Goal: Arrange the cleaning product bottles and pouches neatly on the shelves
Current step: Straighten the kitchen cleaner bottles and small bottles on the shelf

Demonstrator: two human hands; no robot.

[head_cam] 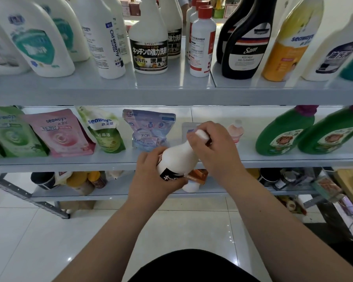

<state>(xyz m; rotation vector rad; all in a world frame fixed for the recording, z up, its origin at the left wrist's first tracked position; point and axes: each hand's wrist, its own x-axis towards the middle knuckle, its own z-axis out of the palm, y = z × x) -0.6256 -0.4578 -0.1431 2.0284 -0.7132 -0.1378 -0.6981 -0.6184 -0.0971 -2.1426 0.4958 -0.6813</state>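
The white bottle (176,157) with the black label is hanging in the air just near of the middle shelf (69,162), tilting so that its neck is pointing far and a little right. The left hand (151,176) is wrapping round the lower body over the label with its fingers curled tight. The right hand (212,147) is clamping down over the neck and cap.

Behind the hands, a blue pouch (149,129) is standing to the left and a small pink bottle (235,131) to the right. A pale flat pack between them is mostly hiding behind the right hand. Further left, the pink pouch (63,133) and its green neighbours are leaning unevenly. Two green bottles (281,135) are tilting at the far right.

On the upper shelf (171,94), a matching black-labelled bottle (150,49) is standing upright at the centre, with another behind it.

This looks like the carrying step, with the bottle picked up and not yet placed. Judging by its twins, it probably belongs above. The next move is likely calling for lifting it, righting it, turning the label to face near, and setting it beside them without knocking the red-capped bottle (202,43).
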